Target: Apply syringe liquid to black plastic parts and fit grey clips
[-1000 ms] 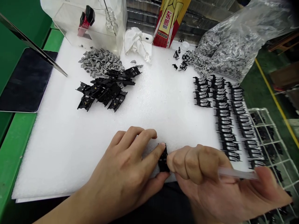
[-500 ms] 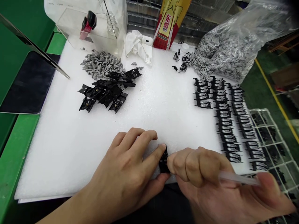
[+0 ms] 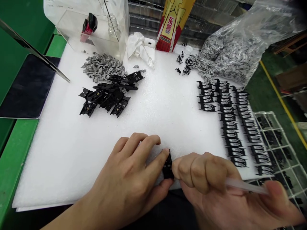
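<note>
My left hand point(image 3: 127, 175) holds a small black plastic part point(image 3: 168, 166) upright between thumb and fingertips, just above the near edge of a white foam sheet point(image 3: 59, 159). My right hand point(image 3: 211, 188) is curled around a translucent plastic rod point(image 3: 247, 186), and its bent fingers touch the black part from the right. The rod's far end is hidden in that hand's fingers. The lower side of the part is partly hidden by my fingers.
On the foam lie black plastic frames point(image 3: 107, 99), grey pieces point(image 3: 103, 67), and rows of black-and-silver parts point(image 3: 230, 127). A plastic bag of parts point(image 3: 230, 54) sits behind them. A wire rack point(image 3: 271, 137) stands right, an acrylic box point(image 3: 72, 32) far left.
My hands stay together on the black part. The rod's tip has dipped slightly, and the whole scene has shifted a little in view.
</note>
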Demonstrator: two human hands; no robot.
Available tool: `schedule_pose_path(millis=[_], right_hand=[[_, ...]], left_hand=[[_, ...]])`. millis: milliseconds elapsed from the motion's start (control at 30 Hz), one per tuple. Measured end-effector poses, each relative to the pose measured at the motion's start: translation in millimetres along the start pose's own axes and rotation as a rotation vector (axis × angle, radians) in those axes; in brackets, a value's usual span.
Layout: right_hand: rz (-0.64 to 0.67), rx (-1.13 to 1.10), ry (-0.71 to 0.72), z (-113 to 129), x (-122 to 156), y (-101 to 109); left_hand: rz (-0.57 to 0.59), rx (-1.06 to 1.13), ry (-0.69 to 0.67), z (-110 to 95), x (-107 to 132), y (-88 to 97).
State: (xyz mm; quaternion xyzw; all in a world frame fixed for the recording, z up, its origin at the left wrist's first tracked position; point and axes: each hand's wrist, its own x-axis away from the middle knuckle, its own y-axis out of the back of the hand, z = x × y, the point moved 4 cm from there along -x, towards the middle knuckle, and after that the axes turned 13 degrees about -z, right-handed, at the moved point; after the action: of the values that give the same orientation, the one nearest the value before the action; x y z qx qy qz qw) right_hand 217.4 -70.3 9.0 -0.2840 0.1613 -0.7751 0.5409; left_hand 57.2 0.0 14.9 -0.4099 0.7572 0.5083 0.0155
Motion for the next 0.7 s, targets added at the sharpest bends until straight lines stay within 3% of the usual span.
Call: schedule_pose_path(millis=[333, 700], right_hand=[[0.036, 0.026, -0.055, 2.4, 2.1, 5.1], [0.03, 0.006, -0.02, -0.3, 6.3, 11.1]], left_hand=[[-0.001, -0.002, 0.006, -0.7, -2.2, 1.4], [0.004, -0.007, 0.006, -0.4, -1.4, 0.8]])
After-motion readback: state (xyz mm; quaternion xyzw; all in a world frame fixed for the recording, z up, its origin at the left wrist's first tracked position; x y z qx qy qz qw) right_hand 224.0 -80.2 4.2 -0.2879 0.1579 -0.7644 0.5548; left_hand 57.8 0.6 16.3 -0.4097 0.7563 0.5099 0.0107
